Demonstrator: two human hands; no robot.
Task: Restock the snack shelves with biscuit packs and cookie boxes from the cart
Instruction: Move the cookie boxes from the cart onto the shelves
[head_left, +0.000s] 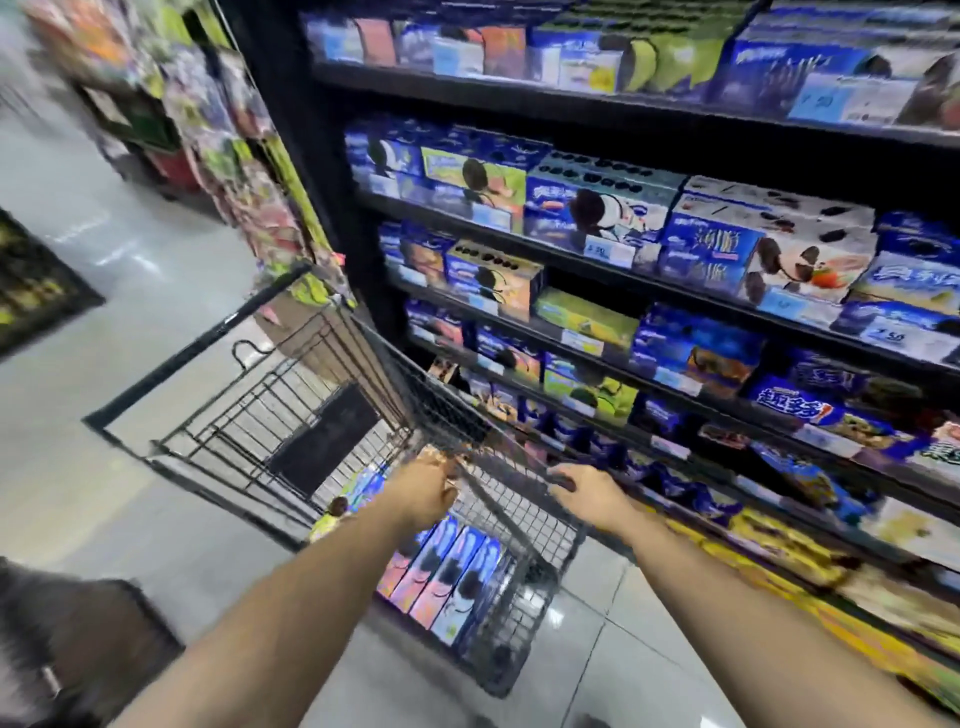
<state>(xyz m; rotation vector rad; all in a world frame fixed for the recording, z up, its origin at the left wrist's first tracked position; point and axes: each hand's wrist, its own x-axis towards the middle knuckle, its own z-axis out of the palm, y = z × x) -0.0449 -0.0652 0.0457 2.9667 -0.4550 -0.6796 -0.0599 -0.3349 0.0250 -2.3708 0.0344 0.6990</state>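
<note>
Pink and blue cookie boxes (447, 571) stand in a row in the bottom of the black wire cart (415, 395), at lower centre of the frame. The left grip (423, 493) and the right grip (587, 493) each curl their fingers over the cart's near rim, though motion blur softens the detail. Stocked snack shelves (311, 171) fill the right side, just beside the cart. A brown cardboard box (296, 322) stands at the cart's far end.
</note>
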